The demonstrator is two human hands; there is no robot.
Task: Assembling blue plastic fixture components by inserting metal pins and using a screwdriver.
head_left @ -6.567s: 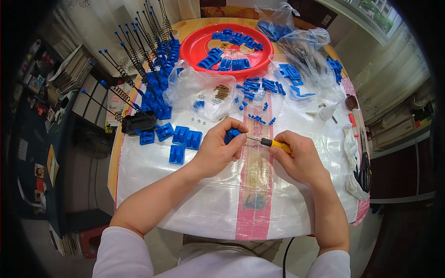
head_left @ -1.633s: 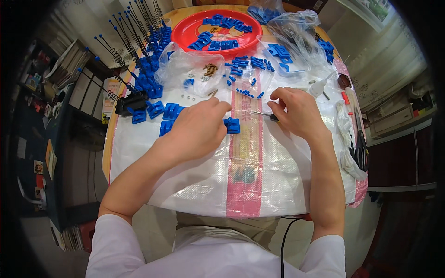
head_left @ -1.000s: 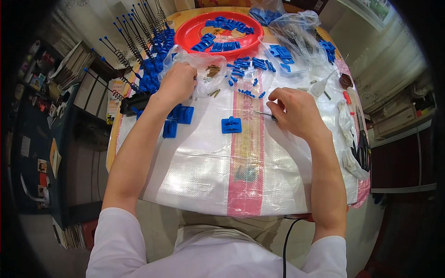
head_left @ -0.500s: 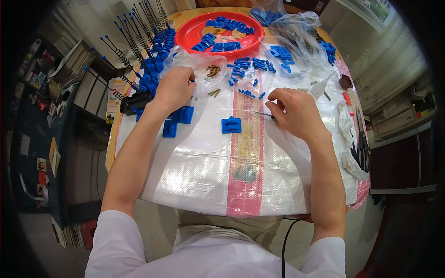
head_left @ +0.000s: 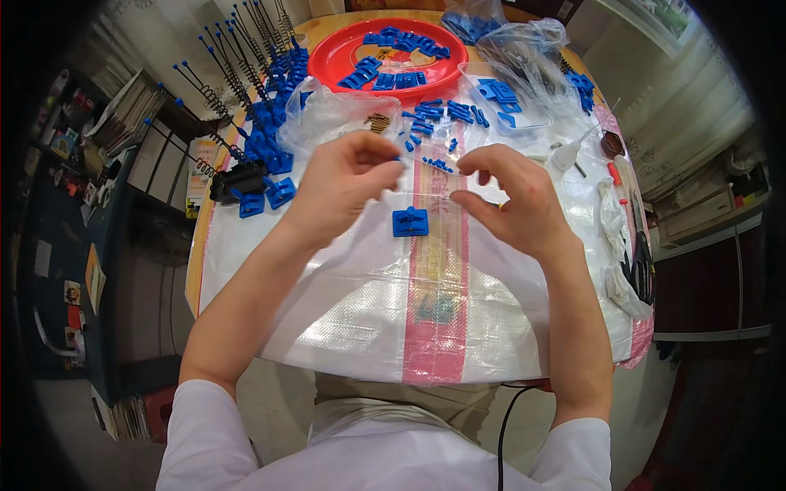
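White woven sheeting covers the table (head_left: 327, 327); at frame centre, blue bracket (head_left: 410, 222) lies flat between and below both hands, left hand (head_left: 340, 184) pinching something tiny, right hand (head_left: 512, 200) half-curled, seemingly empty.

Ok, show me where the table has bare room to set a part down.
The widest bare patch is the near white woven sheet, between the blue square part and the table's near edge, either side of the pink stripe. Crowded: the far half, round the red tray, clear bags and the blue parts at the left.

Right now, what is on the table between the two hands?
In the head view, a blue plastic block lies on the white sack, between the left hand and right hand.
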